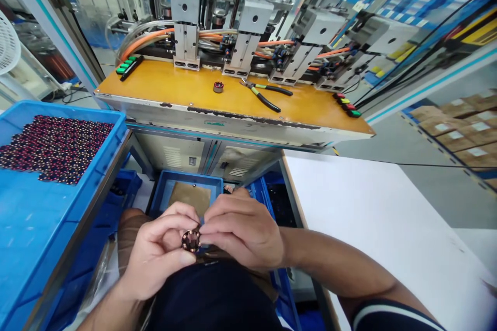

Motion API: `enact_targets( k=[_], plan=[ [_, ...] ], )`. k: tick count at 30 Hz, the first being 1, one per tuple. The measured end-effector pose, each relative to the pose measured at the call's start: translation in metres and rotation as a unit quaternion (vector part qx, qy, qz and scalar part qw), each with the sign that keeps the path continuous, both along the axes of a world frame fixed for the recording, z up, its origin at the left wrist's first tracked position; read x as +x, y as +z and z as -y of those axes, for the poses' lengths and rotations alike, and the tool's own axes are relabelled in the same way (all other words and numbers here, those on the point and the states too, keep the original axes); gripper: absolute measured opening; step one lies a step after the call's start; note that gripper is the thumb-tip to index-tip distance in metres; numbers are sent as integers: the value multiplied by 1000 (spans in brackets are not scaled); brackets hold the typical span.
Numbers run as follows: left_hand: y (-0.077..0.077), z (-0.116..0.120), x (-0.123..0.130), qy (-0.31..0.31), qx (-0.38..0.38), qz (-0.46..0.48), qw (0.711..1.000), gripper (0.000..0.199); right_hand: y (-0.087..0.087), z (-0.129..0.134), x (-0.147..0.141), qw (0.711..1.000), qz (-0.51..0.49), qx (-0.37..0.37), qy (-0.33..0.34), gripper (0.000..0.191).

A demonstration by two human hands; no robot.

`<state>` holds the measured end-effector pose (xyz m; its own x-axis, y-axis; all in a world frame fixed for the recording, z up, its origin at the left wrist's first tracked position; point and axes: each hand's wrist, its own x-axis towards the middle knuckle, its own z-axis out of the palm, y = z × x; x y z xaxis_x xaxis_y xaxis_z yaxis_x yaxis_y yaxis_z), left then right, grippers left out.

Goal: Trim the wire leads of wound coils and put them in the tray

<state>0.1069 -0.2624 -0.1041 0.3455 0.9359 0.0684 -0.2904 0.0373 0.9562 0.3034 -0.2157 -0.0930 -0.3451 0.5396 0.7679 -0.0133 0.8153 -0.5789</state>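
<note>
My left hand (163, 248) holds a small ring-shaped motor stator (191, 240) between thumb and fingers, its open face turned up toward me. Copper-coloured bits show around its dark rim. My right hand (243, 227) is closed, its thumb and fingertips pinched together against the stator's right edge. Whether a fine wire lies between those fingertips is too small to tell. Both hands are above my lap, in front of a dark shirt. Beyond them, on the orange bench top (155, 88), stands another stator (218, 87), with yellow-and-black-handled pliers (266, 94) lying open to its right.
At left, a blue tray (73, 212) holds many stators (58, 145). A white tabletop (361, 201) extends on the right. Machine heads (186, 26) line the back of the bench, with green buttons (128, 64) and coloured buttons (347, 105) at its ends. A blue bin (217, 182) sits below.
</note>
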Motion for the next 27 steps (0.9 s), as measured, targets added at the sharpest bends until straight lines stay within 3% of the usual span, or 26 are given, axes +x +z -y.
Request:
enact_targets(
  k=[3,6,11,17,20,24,27],
  plan=[
    [3,-1,2,68,62,-57,994,37,-6,7,-5,998,-14,-39,-40,13],
    [6,-2,3,85,41,-99,991,50,-9,9,-7,998,-20,-28,-54,15],
    [10,3,0,66,31,-173,982,28,-10,11,-6,998,-15,-8,-63,14],
    [10,6,8,104,56,-143,983,40,-11,18,-6,991,-17,-15,-129,6],
    [9,4,9,93,92,-97,987,40,-9,18,-7,988,-17,-27,-149,7],
    [7,4,4,89,139,-56,985,23,-5,18,-7,986,-34,-66,-149,13],
    [6,5,4,91,114,8,989,17,-3,19,-7,988,-60,-65,-126,13]
  ],
)
